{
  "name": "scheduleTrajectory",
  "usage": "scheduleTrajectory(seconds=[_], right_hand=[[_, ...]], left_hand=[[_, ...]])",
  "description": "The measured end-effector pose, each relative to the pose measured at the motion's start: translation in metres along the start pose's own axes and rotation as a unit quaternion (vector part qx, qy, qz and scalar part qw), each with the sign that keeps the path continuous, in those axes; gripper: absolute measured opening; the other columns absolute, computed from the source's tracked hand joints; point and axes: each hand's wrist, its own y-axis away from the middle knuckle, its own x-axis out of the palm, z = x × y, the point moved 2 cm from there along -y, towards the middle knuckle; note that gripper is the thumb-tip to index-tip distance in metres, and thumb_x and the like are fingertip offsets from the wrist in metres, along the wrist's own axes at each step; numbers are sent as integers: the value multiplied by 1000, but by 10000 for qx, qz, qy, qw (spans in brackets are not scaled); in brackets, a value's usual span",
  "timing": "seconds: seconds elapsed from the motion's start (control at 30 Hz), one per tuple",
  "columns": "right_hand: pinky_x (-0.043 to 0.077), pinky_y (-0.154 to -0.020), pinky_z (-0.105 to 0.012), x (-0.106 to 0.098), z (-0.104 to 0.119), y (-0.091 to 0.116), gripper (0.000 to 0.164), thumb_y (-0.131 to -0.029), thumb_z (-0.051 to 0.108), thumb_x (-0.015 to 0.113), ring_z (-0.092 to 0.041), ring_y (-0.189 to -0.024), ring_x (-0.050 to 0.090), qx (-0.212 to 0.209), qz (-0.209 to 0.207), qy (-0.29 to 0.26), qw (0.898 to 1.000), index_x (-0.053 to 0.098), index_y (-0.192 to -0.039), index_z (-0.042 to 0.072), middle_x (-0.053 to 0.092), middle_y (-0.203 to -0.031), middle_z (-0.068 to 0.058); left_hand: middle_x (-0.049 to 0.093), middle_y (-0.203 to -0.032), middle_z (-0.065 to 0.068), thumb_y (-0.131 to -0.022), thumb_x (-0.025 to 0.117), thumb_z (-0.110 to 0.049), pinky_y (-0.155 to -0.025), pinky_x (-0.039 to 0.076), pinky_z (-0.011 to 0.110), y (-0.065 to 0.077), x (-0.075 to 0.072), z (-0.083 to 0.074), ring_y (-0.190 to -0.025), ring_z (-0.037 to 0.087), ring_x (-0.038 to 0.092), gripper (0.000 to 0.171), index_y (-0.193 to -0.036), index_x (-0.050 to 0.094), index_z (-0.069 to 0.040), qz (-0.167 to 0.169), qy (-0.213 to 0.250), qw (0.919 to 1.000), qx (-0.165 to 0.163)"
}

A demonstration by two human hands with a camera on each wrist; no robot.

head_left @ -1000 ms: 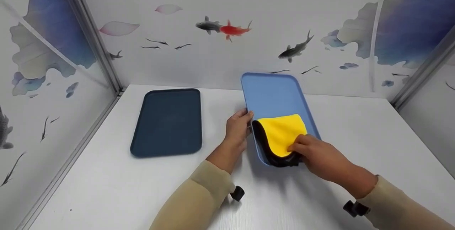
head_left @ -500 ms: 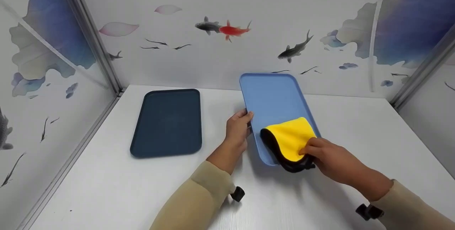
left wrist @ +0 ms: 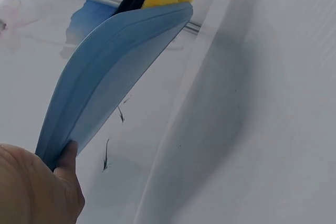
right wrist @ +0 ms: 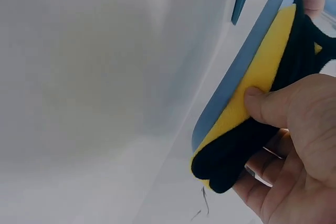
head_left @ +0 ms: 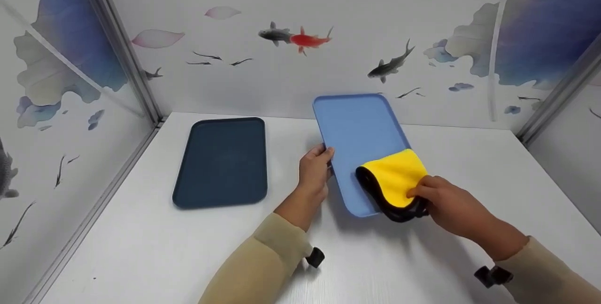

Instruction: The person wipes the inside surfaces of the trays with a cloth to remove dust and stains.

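A light blue tray [head_left: 361, 130] is tilted above the white table, its left edge gripped by my left hand [head_left: 314, 170]. In the left wrist view the thumb or a finger bends round the rim of the tray [left wrist: 105, 72]. My right hand [head_left: 453, 205] pinches a folded yellow and black cloth [head_left: 396, 177] near its lower right corner. The cloth covers the tray's lower right part and its edge. Seen from the right wrist, the cloth [right wrist: 262, 77] lies in several layers between the thumb and the fingers, close against the tray.
A dark blue tray [head_left: 223, 163] lies flat on the white table [head_left: 141, 247], left of the hands. Behind stands a white wall [head_left: 211, 83] printed with fish and petals. Side panels with metal posts [head_left: 127, 55] border the table.
My right hand has moved the cloth to the right across the light blue tray, toward its right edge. The tray has shifted slightly left and up. My left hand stays in place.
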Motion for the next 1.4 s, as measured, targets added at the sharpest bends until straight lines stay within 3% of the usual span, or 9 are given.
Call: scheduleTrajectory(seconds=[0.27, 0.5, 0.77, 1.17, 1.4], right_hand=[[59, -81, -37, -1, 30, -10, 30, -87, -4, 79, -17, -93, 59, -81, -56, -19, 9999, 78, -109, 16, 63, -101, 2], [59, -80, -36, 4, 54, -23, 28, -87, -1, 80, -17, -95, 62, -406, -171, -94, 9990, 77, -108, 17, 64, -101, 3], [58, -78, -34, 5, 75, -39, 25, -87, 2, 81, -16, -93, 62, -710, -200, -109, 9972, 77, -107, 17, 63, -98, 3], [58, -80, -35, 6, 55, -26, 27, -88, 0, 80, -16, -93, 61, -646, -109, -30, 9978, 77, -108, 17, 64, -100, 4], [58, -79, -33, 4, 37, -12, 29, -88, -3, 78, -15, -92, 59, -428, -120, 132, 9989, 77, -109, 17, 61, -100, 5]], left_hand=[[62, -144, 16, -105, 60, -17, -108, 51, 39, -2, -1, -1, -130, 27, 61, 44, -147, 57, -2, -183, -27, 9998, -42], [47, -157, 20, -107, 56, -17, -119, 42, 46, -1, -2, 3, -146, 32, 46, 52, -155, 44, 1, -17, 72, 9999, -115], [52, -153, 17, -107, 58, -19, -114, 48, 40, -2, -4, -1, -139, 30, 55, 52, -155, 45, -2, -257, -52, 9994, -230], [48, -158, 17, -107, 57, -18, -117, 44, 43, -4, -4, -1, -147, 31, 46, 48, -152, 49, -2, -192, 109, 9995, -244], [59, -147, 17, -107, 56, -18, -108, 51, 41, -3, -4, 2, -133, 30, 60, 45, -148, 54, 0, -127, 76, 9998, -142]])
